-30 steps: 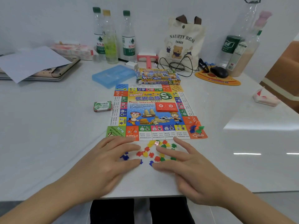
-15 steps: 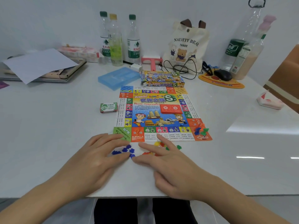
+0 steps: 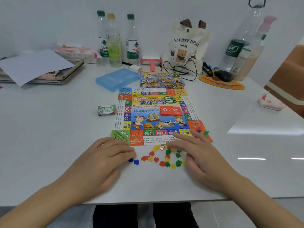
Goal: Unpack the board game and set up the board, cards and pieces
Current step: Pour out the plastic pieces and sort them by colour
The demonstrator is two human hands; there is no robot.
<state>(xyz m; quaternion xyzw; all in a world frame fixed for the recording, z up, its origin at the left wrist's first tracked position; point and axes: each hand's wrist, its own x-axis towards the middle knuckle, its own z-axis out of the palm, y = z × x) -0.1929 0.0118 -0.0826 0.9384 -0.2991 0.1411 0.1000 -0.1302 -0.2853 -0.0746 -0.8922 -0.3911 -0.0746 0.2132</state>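
Board [image 3: 148,120] on white table [image 3: 49,129] | wall [image 3: 49,22] behind | left hand [image 3: 102,163], right hand [image 3: 202,162] spread

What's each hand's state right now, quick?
Left hand: open, fingers flat by the blue pieces.
Right hand: open, holding nothing.

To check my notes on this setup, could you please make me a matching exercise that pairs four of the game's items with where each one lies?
Things:
1. red card stack
2. green play-money pack
3. game box
4. blue pieces

Places:
A. just beyond the game board's far edge
B. at the left hand's fingertips
C. on the board's middle
D. on the table, left of the board

Pairs: 1-C; 2-D; 3-A; 4-B
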